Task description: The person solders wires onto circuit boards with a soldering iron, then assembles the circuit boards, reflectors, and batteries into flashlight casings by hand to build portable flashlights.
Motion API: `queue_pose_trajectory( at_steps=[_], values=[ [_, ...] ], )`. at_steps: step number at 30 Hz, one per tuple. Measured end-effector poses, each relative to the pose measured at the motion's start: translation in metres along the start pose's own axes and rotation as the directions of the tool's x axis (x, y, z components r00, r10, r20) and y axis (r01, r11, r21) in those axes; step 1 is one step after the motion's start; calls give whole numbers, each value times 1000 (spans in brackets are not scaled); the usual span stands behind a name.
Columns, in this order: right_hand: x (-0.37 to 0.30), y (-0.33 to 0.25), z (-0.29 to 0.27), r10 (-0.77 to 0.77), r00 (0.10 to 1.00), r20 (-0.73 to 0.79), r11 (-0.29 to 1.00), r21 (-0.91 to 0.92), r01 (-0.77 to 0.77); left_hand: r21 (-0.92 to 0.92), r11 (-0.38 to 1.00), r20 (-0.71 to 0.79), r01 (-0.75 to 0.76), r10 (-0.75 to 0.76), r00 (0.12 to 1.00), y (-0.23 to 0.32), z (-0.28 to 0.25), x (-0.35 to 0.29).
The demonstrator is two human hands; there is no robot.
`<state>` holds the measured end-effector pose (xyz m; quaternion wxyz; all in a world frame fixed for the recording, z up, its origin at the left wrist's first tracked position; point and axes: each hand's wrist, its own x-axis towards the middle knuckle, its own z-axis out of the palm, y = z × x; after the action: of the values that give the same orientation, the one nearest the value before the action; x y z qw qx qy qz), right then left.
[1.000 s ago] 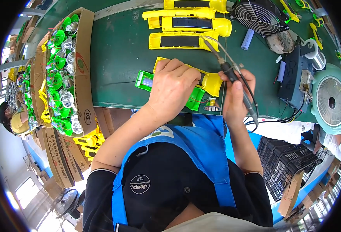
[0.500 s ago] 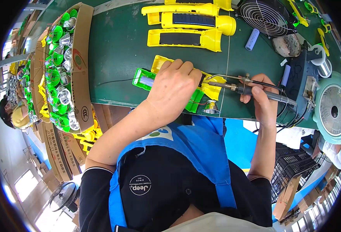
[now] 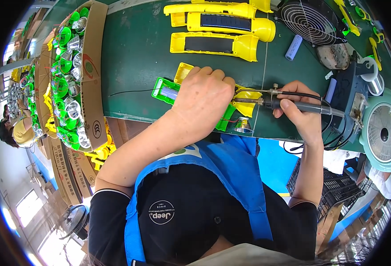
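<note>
The left hand [image 3: 204, 95] clasps a flared yellow casing [image 3: 248, 109], the right [image 3: 308, 124] a soldering iron [image 3: 313, 108].

White lettering [image 3: 161, 216] marks the black shirt [image 3: 195, 195], dark characters [image 3: 75, 184] the cartons [image 3: 67, 160].

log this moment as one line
left hand: over yellow casing | right hand: holding soldering iron | reflector: beside green casing

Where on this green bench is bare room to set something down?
Widest: left, between the cardboard box and yellow casings, above the thin black wire. Smaller: between the upper purple cylinder and right hand. Crowded: around the left hand and beside the teal fan.
</note>
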<state>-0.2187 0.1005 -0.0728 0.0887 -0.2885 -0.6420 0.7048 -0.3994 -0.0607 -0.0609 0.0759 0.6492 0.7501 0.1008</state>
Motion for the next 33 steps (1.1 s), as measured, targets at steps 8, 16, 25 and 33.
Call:
queue_pose_trajectory(
  at_steps=[8,16,25,33],
  values=[
    [-11,5,-7,-100,991,-91,995,2,100,39,999,-20,21,-21,1000,3,-2,14],
    [-48,15,3,-513,710,-483,839,-106,534,23,994,-113,-102,104,988,14,-6,42],
    [-24,6,39,-576,747,-331,810,-110,576,32,999,-51,-10,12,999,45,-39,44],
    [-22,0,43,-562,741,-366,818,-115,564,61,998,-92,-9,15,996,43,-36,40]
  ],
)
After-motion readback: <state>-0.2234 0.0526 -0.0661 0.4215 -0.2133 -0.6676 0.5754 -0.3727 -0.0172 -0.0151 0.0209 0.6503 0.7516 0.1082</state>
